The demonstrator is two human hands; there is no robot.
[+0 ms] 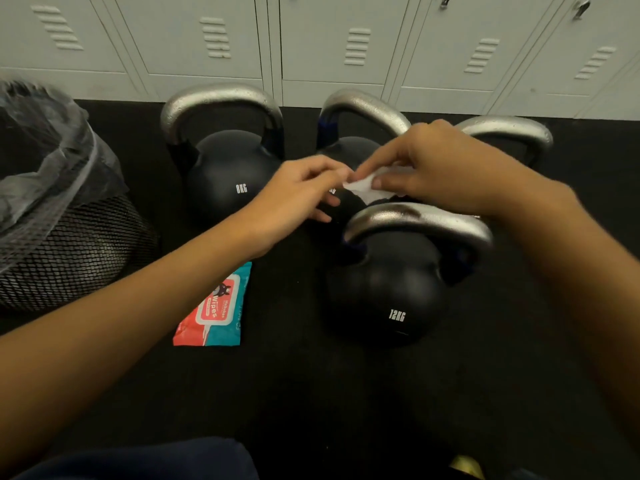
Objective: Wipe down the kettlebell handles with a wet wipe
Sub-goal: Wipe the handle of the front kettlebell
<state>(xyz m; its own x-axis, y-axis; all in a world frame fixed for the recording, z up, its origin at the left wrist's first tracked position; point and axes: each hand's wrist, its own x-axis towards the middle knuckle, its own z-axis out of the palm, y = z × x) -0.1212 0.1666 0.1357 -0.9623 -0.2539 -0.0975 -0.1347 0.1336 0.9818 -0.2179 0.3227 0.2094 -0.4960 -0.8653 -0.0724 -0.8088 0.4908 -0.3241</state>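
Note:
Several black kettlebells with silver handles stand on the dark floor. The nearest, marked 12KG [384, 289], has its handle [415, 221] just under my hands. Another kettlebell [225, 171] stands back left, one [349, 147] sits behind my hands, and a further handle [509, 129] shows back right. A white wet wipe [363, 188] hangs above the near handle. My right hand [436, 168] pinches the wipe between thumb and fingers. My left hand [301, 192] touches the wipe's left corner with its fingertips; whether it pinches it is unclear.
A red and teal wipes packet [216, 306] lies flat on the floor left of the 12KG kettlebell. A black mesh bin [69, 251] with a plastic liner stands at the left. Grey lockers [346, 46] line the back wall.

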